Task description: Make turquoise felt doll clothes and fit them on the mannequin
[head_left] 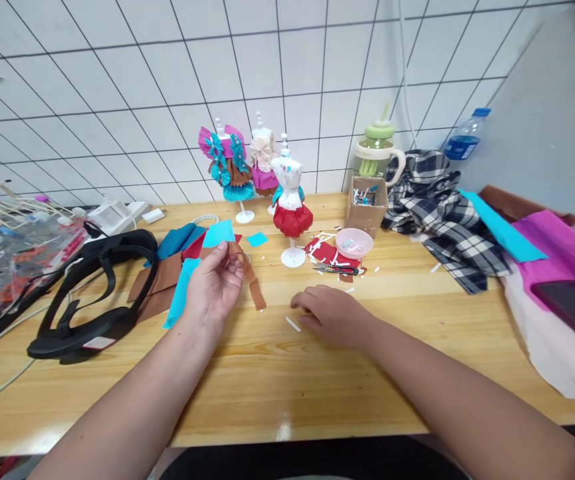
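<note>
My left hand point(216, 283) is turned palm up, its thumb and fingers pinching a small blue piece of crepe paper point(219, 233). Beneath and beside that hand lie brown paper strips point(253, 283) and a longer blue sheet point(180, 300). My right hand point(335, 315) rests low over the table with loosely bent fingers, the thumb apart, and nothing visible in them. A narrow white strip point(293, 325) lies just left of its thumb. Beyond both hands stands a white mini dress form point(288, 177) wearing a puffy red paper skirt point(293, 220).
Two more dressed forms point(230, 163) stand by the tiled wall. A pink bowl point(354, 243), tweezers point(337, 269) and paper scraps lie right of centre, near a cardboard box point(366, 207) and green-lidded jug point(377, 150). A black headset point(100, 327) is left; checked cloth point(427, 200) is right.
</note>
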`<move>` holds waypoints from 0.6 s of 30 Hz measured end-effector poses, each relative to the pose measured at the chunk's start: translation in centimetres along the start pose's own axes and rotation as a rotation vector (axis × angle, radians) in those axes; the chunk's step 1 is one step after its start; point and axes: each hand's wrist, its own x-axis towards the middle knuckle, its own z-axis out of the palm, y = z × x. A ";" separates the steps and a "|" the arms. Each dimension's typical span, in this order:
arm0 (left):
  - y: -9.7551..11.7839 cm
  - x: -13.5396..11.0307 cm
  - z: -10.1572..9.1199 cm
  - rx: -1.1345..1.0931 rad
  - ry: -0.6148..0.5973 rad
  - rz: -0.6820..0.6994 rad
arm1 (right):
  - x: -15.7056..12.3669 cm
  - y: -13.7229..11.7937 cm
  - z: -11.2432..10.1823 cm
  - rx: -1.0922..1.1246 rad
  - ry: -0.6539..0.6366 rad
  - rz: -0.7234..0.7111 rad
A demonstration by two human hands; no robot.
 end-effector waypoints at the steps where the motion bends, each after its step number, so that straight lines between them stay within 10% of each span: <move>1: 0.0 0.0 0.0 -0.009 -0.026 -0.013 | 0.0 -0.2 0.1 0.000 0.001 -0.016; 9: -0.4 -0.8 0.2 0.062 -0.181 -0.201 | 0.7 0.0 0.4 -0.075 -0.040 -0.009; 18: -0.8 -1.6 0.3 0.273 -0.263 -0.149 | 0.1 4.4 -1.8 -0.054 0.308 0.404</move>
